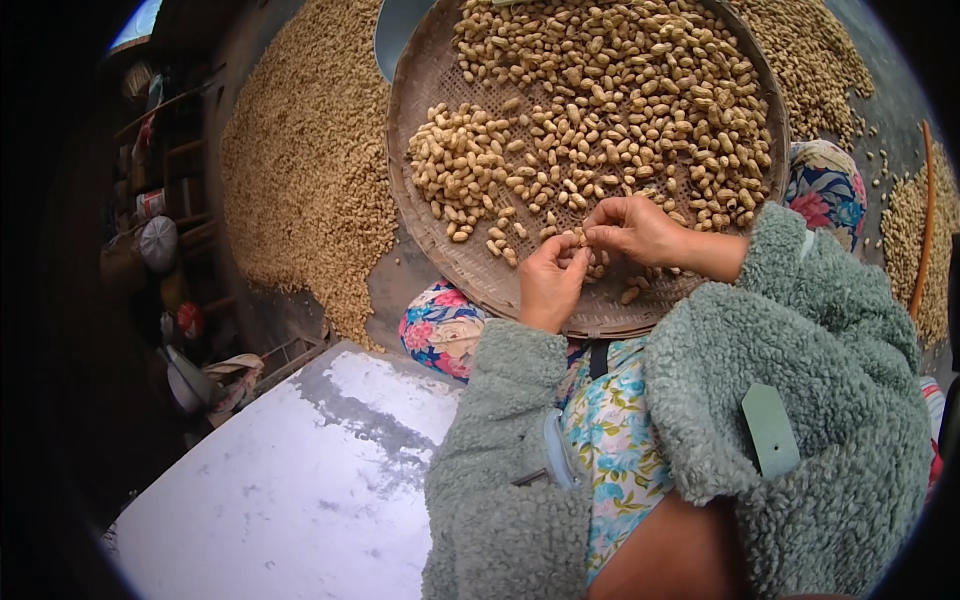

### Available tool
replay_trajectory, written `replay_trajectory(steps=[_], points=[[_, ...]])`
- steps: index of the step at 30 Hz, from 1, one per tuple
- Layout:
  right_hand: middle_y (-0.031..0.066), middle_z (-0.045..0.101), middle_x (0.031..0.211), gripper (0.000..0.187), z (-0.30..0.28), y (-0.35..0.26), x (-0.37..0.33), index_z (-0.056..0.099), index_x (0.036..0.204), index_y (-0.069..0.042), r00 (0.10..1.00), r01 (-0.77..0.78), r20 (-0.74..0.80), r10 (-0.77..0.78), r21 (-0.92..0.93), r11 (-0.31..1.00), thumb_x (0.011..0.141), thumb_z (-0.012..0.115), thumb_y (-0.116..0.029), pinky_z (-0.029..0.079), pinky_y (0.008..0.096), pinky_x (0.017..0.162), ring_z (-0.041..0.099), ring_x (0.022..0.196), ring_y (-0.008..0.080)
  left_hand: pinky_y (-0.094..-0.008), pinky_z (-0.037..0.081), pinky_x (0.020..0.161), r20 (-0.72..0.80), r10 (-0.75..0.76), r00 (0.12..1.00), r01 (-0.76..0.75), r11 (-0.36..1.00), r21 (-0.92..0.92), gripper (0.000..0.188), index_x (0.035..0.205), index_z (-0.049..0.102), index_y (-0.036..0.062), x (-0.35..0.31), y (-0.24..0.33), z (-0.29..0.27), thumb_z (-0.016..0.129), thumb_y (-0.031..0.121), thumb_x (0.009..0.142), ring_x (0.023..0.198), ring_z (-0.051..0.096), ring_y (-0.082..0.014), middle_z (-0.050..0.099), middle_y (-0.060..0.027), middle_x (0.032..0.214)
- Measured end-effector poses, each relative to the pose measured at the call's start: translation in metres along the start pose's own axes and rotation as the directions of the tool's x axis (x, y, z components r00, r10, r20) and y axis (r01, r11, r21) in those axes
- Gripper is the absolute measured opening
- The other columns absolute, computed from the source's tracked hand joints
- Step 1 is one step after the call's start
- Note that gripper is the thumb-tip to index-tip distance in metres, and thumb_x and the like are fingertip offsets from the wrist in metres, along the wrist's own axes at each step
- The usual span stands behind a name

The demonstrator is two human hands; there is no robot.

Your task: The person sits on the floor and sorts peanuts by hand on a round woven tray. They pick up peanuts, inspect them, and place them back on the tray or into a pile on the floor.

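A round, shallow woven bamboo tray (420, 232) rests across my lap, holding many unshelled peanuts (620, 90). Over its near part, my left hand (553, 285) and my right hand (640, 235) meet with thumbs and forefingers pinched together. A small peanut (583, 241) shows between the fingertips, mostly covered by them. A few loose peanuts lie just below and beside the hands. At the tray's left side sits a denser heap of peanuts (462, 165), partly separated from the wider spread by bare weave.
A large peanut pile (300, 170) covers the floor at the left; more peanuts (805, 60) lie at the far right. A blue-grey basin (398, 35) touches the tray's far left. A white-topped surface (290, 480) is at lower left, and bags (158, 243) stand by the wall.
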State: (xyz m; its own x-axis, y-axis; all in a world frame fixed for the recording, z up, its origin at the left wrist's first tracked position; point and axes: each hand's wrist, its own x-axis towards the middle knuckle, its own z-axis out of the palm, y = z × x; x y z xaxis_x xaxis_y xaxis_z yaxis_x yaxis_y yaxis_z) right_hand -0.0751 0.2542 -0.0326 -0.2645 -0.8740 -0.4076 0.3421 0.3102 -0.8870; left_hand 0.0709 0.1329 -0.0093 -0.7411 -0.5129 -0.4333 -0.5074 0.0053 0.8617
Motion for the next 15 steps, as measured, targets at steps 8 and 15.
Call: replay_trajectory(steps=[8,15], points=[[0.0038,0.064,0.077,0.014,0.006,-0.002,0.0,0.061,0.094,0.0,0.999,-0.017,0.036,0.012,0.159,0.987,0.092,0.064,-0.014,0.047,0.0242,0.055,0.058,0.066,0.0084,-0.0306,0.044,0.054,0.008,0.25,0.968,-0.243,0.932,0.27,0.013,0.085,0.066,-0.0023,-0.015,0.018,0.003,0.066,0.01,0.088,0.06,0.056,-0.0139,0.062,-0.0085,0.069],[-0.0014,0.06,0.077,0.022,-0.009,-0.011,0.007,0.056,0.094,-0.008,0.986,0.014,-0.146,0.076,0.534,0.846,0.092,0.064,-0.027,0.041,0.0216,0.046,0.055,0.059,0.0065,-0.0291,0.052,0.062,0.324,0.327,0.888,-0.426,0.851,0.308,0.018,0.1,0.07,0.0006,-0.017,0.024,-0.015,0.071,0.008,0.083,0.074,0.061,-0.0159,0.065,-0.0095,0.097]])
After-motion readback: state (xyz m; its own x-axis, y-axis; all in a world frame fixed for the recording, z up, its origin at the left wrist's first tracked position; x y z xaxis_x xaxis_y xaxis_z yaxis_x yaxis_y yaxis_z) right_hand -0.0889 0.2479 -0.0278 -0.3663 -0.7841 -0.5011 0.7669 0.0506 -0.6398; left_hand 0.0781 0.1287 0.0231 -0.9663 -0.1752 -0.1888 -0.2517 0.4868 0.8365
